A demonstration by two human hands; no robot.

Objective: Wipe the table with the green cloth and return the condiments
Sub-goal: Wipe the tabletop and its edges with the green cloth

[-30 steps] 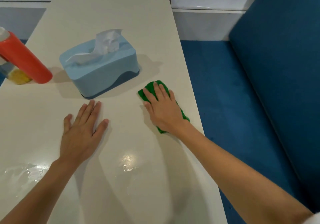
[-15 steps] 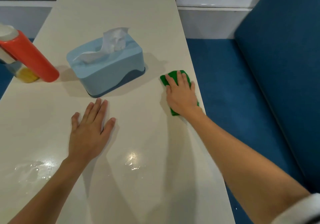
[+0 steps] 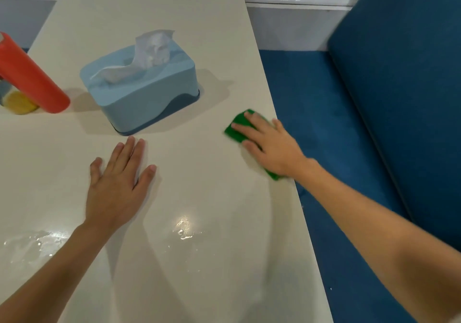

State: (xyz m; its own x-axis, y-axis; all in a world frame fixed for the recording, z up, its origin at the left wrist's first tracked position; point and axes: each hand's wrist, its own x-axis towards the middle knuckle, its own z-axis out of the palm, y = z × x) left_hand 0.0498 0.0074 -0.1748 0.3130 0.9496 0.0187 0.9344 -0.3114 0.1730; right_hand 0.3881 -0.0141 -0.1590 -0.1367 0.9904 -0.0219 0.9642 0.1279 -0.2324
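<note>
My right hand (image 3: 270,144) presses flat on the green cloth (image 3: 238,129) at the right edge of the cream table (image 3: 174,10); most of the cloth is hidden under the palm. My left hand (image 3: 117,184) lies flat and spread on the table, holding nothing, just in front of the tissue box. A red condiment bottle (image 3: 30,78) stands at the far left, with a yellow-filled container (image 3: 18,103) partly hidden behind it.
A light blue tissue box (image 3: 139,90) with a tissue sticking out sits between the bottle and the cloth. Wet shiny patches (image 3: 184,227) lie on the near table. A blue bench seat (image 3: 399,98) runs along the right side.
My right hand slid the cloth from the table's middle toward the right edge, then slightly back toward me. The left hand stayed flat in place.
</note>
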